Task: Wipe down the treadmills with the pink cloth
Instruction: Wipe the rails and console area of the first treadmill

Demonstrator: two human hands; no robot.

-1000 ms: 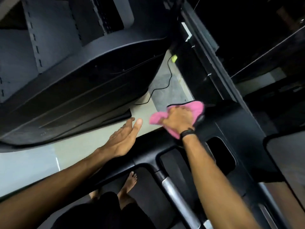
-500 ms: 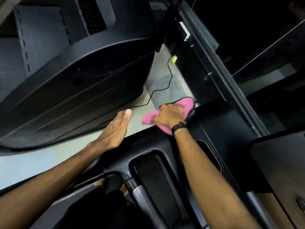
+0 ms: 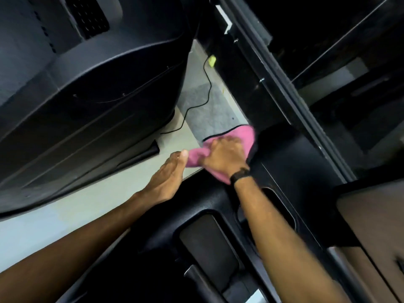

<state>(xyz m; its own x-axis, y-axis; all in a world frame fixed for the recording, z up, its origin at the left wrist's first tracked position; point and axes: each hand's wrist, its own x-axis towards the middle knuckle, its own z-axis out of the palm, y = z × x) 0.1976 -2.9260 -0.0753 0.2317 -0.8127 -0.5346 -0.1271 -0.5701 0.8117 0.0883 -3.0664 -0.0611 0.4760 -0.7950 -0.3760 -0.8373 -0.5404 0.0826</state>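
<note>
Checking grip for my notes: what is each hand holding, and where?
Right hand grips the pink cloth at its bunched middle; left hand holds nothing.

We record a dim scene overall; the pale floor is the brightest area. Black treadmill surfaces lose detail in shadow. Motion blur softens the right hand and pink cloth. Wide-angle distortion bends lines near the frame edges.

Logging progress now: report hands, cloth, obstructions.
Right hand grips pink cloth on black plastic treadmill console. Left hand open beside it. Nothing blocking.
</note>
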